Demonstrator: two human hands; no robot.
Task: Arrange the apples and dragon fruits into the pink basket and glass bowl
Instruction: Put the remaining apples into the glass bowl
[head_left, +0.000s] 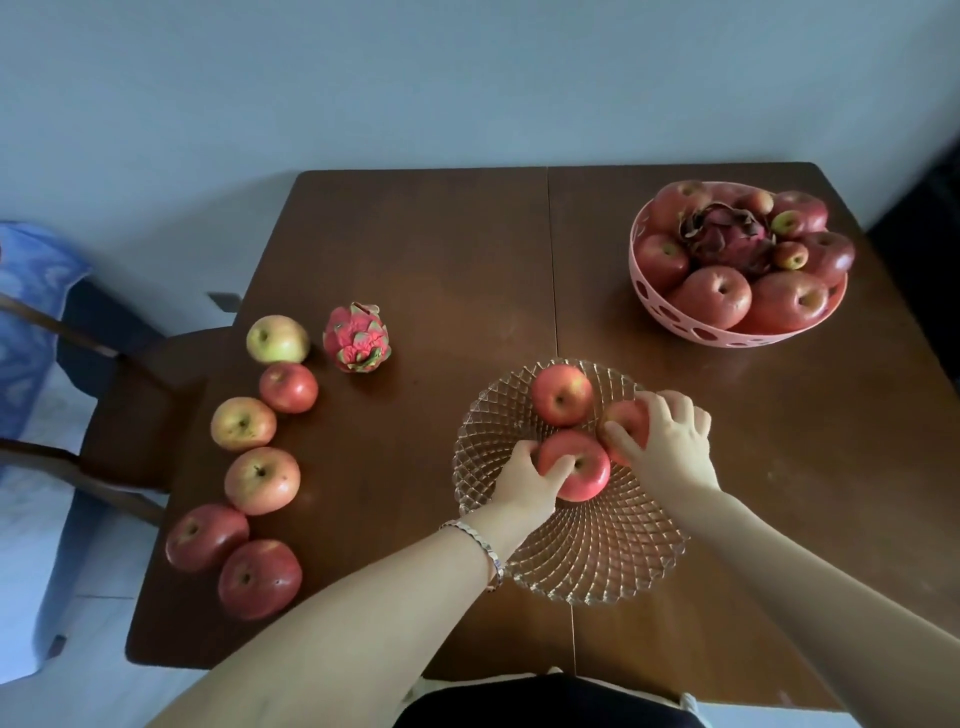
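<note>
The glass bowl (587, 551) sits near the table's front middle with three red apples in its far half. My left hand (524, 480) grips the nearest apple (584, 470) in the bowl. My right hand (667, 439) is closed over the right-hand apple (626, 421). A third apple (562, 393) lies untouched at the bowl's back. At the far right, the pink basket (675, 317) is heaped with several red apples and a dark dragon fruit (730, 239). A pink dragon fruit (356, 338) and several loose apples (262, 480) lie on the table's left side.
The brown wooden table (441, 249) stands against a pale wall. A wooden chair (130, 415) is pushed up at the table's left edge, with a blue cloth (26, 312) beyond it. Bare tabletop lies between the bowl and the basket.
</note>
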